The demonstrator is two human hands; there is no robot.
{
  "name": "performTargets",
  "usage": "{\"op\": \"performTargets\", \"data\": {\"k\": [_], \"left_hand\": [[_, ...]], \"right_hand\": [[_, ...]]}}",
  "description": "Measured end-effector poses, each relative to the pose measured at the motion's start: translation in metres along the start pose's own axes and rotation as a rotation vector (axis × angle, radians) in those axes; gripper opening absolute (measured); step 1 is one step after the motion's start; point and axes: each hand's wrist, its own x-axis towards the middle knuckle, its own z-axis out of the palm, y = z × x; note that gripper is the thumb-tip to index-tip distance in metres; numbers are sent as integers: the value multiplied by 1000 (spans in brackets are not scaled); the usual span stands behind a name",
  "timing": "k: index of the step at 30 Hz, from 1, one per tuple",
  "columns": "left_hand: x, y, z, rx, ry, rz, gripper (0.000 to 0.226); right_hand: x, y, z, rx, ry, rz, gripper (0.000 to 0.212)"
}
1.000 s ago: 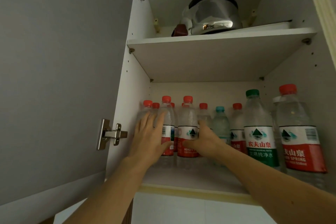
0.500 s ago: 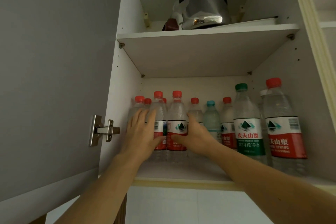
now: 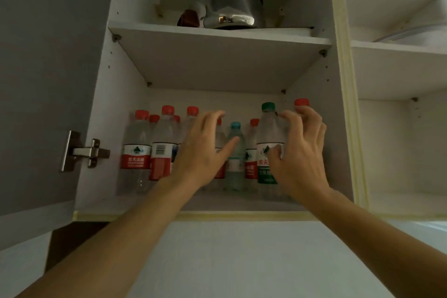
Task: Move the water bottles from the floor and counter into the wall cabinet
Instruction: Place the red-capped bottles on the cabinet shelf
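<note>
Clear bottles (image 3: 136,150), mostly red-capped, upright; labels seemingly red.

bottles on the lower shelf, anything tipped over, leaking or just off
Nothing stands out. The bottles all stand upright and capped on the lower shelf, with no water visible on it. The green-capped bottle and the teal-capped bottle differ from the red-capped rest only in colour.

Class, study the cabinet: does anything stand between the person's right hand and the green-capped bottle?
Nothing visible does. The right hand is curled in front of the green-capped bottle, fingers beside its shoulder, though whether they touch is unclear.
</note>
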Motion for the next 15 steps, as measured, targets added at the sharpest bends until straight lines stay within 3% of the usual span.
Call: {"op": "performTargets", "data": {"k": [8, 12, 15], "left_hand": [[11, 39, 63, -389, -346, -352, 111], [9, 40, 78, -521, -395, -414, 122], [10, 38, 84, -573, -457, -345, 119]], "right_hand": [[-26, 37, -29, -86, -265, 232, 97], [-31, 44, -27, -18, -322, 368, 99], [-28, 45, -23, -14, -350, 399, 99]]}}
